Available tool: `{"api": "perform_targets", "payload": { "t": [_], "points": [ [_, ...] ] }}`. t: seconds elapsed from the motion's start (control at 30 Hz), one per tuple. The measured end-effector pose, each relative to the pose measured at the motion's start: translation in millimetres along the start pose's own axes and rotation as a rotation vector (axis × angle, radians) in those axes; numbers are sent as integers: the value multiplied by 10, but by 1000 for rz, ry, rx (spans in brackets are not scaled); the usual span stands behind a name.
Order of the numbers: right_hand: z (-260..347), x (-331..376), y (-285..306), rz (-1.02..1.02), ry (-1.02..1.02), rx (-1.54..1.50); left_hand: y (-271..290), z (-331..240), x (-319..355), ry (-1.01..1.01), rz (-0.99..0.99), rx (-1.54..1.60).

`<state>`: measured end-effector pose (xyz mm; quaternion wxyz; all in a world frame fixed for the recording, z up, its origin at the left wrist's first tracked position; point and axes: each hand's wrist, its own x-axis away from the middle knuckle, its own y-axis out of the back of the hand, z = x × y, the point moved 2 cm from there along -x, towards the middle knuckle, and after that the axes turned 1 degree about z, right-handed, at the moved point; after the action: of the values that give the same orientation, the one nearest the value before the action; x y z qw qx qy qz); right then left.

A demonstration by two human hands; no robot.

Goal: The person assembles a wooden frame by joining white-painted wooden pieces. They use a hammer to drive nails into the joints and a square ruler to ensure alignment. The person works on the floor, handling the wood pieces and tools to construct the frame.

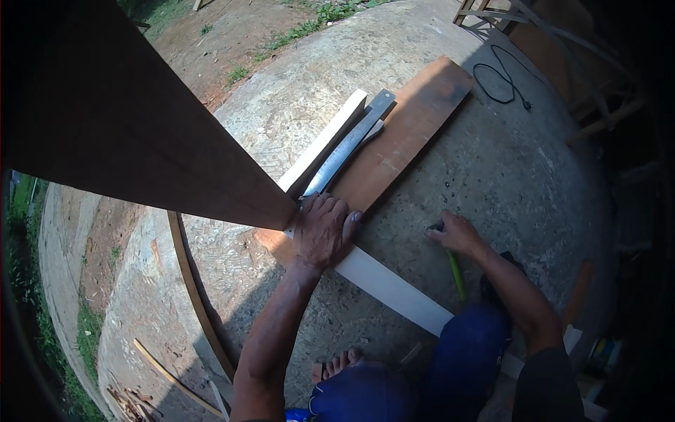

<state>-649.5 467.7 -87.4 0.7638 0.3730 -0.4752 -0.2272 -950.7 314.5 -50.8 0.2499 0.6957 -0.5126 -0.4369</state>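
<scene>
Person crouched on a rough concrete slab (pixel 492 162), outdoors, strong sun. Left hand (pixel 325 228) pressed palm-down, fingers spread, on a pale wood strip (pixel 394 290) right where it meets a big dark brown board (pixel 140 133) coming in from approx 10 o'clock. The hand isn't wrapped round anything, just flat and bearing down. The pale strip runs diag. from approx 5 o'clock near the knee, under the hand, and on toward 1 o'clock.

Beside the strip's far part lies a long metal straightedge (pixel 348 144), grey, and touching it a reddish-brown plank (pixel 404 133) pointing toward 1 o'clock. All three sit side by side on the slab.

Right hand (pixel 455 232) is down at the concrete, at approx 3 o'clock from the left one, fingers curled round a small dark item; can't tell what it is. A thin yellow-green rod (pixel 456 276) lies just below the wrist; whether it's held I can't tell.

A black cable (pixel 503 81) is coiled on the slab at the far end. A curved wood lath (pixel 193 295) lies at approx 8 o'clock. Blue trousers (pixel 464 352) and bare toes (pixel 337 364) at the bottom edge.
</scene>
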Motion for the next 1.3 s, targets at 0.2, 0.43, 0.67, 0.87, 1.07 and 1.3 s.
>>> {"api": "perform_targets", "payload": {
  "t": [0.2, 0.43, 0.67, 0.87, 1.07, 1.3],
  "points": [
    [-769, 542, -512, -99, -126, -151, 15, -12, 27, 28, -3, -18],
    [50, 313, 643, -407, 159, -217, 47, -18, 23, 60, -4, -4],
    [2067, -676, 2278, -609, 505, 591, 38, -71, -2, 53, -9, 5],
    [3146, -1064, 2121, -406, 496, 1058, 21, -59, -24, 50, 0, -29],
    [3269, -1221, 1944, -304, 501, 1173, 12, -57, -16, 49, -23, -14],
    [3235, -1258, 1882, -353, 514, 1126, 24, -58, -21, 53, -11, -18]
  ]
}}
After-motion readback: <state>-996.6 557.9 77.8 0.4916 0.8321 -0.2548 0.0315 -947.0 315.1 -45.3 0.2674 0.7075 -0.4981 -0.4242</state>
